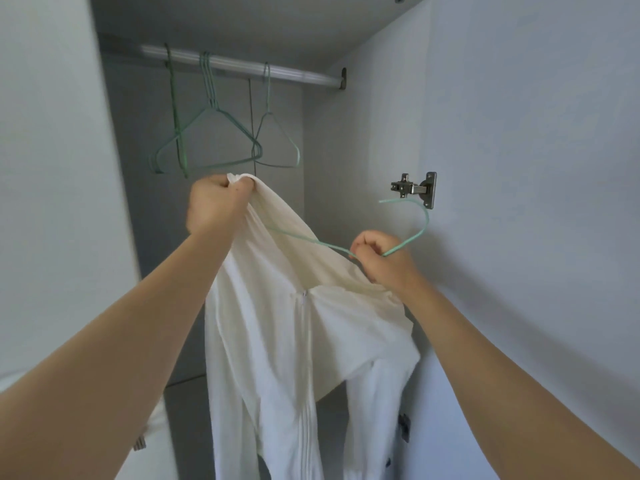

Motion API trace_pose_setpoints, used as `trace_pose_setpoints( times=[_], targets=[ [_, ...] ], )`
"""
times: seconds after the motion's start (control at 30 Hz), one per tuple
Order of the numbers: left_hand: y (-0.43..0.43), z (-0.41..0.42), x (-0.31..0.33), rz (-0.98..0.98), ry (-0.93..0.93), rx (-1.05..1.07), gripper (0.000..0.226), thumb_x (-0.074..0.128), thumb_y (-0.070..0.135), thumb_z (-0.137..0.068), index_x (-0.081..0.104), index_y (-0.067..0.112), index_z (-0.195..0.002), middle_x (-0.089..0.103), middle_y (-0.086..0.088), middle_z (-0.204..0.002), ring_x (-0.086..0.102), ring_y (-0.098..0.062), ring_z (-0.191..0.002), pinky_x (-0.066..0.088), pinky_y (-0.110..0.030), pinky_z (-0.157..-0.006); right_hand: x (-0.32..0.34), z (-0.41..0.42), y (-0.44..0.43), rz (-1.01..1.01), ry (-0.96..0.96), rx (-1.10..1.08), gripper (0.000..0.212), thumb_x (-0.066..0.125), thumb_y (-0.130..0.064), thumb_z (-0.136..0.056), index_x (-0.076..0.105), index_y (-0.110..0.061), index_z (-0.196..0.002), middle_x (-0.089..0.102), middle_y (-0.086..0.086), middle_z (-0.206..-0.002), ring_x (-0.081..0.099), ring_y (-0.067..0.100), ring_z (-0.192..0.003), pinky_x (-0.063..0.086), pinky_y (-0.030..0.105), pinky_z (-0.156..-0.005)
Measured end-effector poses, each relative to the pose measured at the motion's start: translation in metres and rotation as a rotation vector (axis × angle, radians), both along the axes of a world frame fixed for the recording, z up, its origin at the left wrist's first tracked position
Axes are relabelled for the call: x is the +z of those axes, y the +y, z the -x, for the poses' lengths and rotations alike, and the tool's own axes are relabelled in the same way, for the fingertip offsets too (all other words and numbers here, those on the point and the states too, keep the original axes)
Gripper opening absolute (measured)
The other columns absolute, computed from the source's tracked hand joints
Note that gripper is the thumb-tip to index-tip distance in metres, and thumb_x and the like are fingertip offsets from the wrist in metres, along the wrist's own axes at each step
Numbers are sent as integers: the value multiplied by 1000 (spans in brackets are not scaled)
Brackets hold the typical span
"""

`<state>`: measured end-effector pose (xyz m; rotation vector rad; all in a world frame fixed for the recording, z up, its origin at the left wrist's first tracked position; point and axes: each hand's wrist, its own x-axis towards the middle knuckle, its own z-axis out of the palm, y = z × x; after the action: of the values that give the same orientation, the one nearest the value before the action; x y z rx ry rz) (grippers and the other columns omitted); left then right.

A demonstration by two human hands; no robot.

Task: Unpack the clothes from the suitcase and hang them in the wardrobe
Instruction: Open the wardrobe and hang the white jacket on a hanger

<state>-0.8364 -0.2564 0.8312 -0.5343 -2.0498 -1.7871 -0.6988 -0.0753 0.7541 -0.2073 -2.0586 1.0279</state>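
Note:
A white zip-up garment (277, 341) hangs between my hands in front of the open wardrobe. My left hand (216, 206) grips a bunched upper edge of the garment and holds it up. My right hand (382, 258) grips the neck of a light green wire hanger (415, 225), whose hook curves up to the right. One arm of that hanger runs left under the cloth. The zipper runs down the garment's middle. The suitcase is not in view.
A silver rail (277, 72) crosses the wardrobe top, carrying several empty green wire hangers (214, 133). A metal door hinge (417, 188) is fixed to the right panel just above the held hanger's hook. White wardrobe walls stand on both sides.

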Motion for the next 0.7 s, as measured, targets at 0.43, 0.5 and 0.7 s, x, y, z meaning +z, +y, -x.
trace_pose_setpoints(
  times=[0.43,0.5,0.7],
  targets=[
    [15,-4,-26,565,241,43,26,58,36,-79,65,11,-77,46,3,-60,42,-18,-58,30,-22,-53,30,4,-27,49,-198,170,32,68,-31,-86,48,-13,-69,38,-6,-47,31,3,-35,26,14,-36],
    [16,-5,-29,580,243,-2,29,60,40,-79,68,12,-83,55,0,-66,46,-17,-61,33,-23,-56,31,5,-29,68,-235,179,31,71,-31,-83,50,-12,-71,39,-6,-46,30,2,-34,23,15,-36],
    [19,-2,-38,636,202,-129,28,63,46,-79,70,20,-86,69,2,-84,63,-18,-82,44,-27,-67,40,13,-33,50,-230,94,29,78,-35,-75,58,-13,-73,50,-5,-49,36,2,-35,28,15,-36]
  ],
)
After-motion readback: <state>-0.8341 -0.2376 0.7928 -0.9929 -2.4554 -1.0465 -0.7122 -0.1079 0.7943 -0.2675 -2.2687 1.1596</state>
